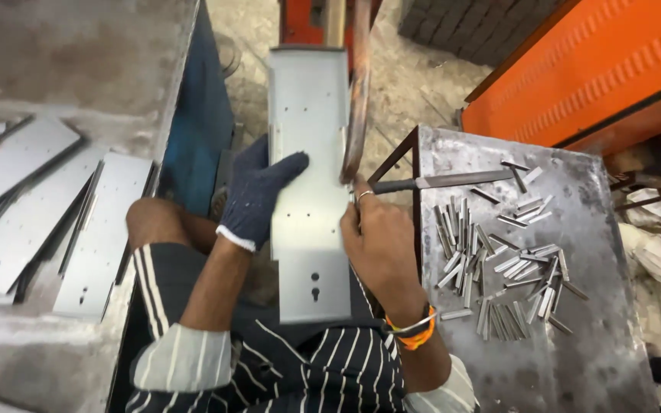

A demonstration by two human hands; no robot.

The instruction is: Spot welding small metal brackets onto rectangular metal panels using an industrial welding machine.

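Head view: a long grey metal panel [309, 191] lies lengthwise over the person's lap. The gloved left hand [254, 195] presses flat on its left edge, fingers spread. The bare right hand [380, 241] pinches its right edge, fingers closed. It looks stiff, light, smooth, probably sharp-edged; best held by the long sides. Small metal strips [499, 268] litter the tabletop [575, 359].

Two hands working close together, one gloved, one bare

The left hand [254, 195] — wearing a dark blue knitted glove with a white cuff — is lying flat, fingers spread and pointing up and right, forearm bare below a rolled striped sleeve. The bare right hand [380, 241] is curling its fingers inward — a ring showing, orange and black bands circling the wrist.
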